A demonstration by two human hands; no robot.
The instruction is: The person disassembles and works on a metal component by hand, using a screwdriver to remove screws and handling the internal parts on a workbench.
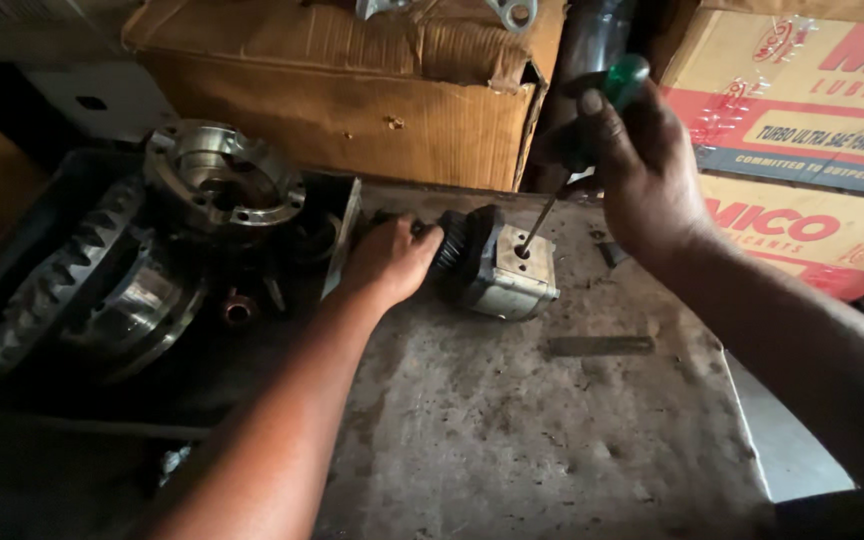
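While both forearms are reaching in from the bottom of the frame, the grimy metal benchtop [512, 440] is lying nearest to us, with a flat dark metal strip [600, 346] resting loose on it, well clear of either hand. Moving up, the left hand [389, 262] is curling tight around the geared end of a small pump body [508, 265], fingers wrapped over the dark toothed part and pinning the piece down on the bench. That pump body is sitting near the back middle of the benchtop, its silvery block end facing right. Now the right hand [642, 165] is hovering above and to the right of it, fist closing firmly round the green handle of a screwdriver [574, 150]; the thin shaft is slanting down and left, and its tip is pressing into a hole on the top face of the block. Over on the left, a dark tray [12, 250] is holding a big ring gear assembly [92, 285] with coarse teeth, and just behind it a round flanged housing [222, 180] is catching the light. Farthest back, a worn brown cardboard box [352, 90] is standing against the bench, and red-and-white printed cartons [802, 130] are stacking up at the right.
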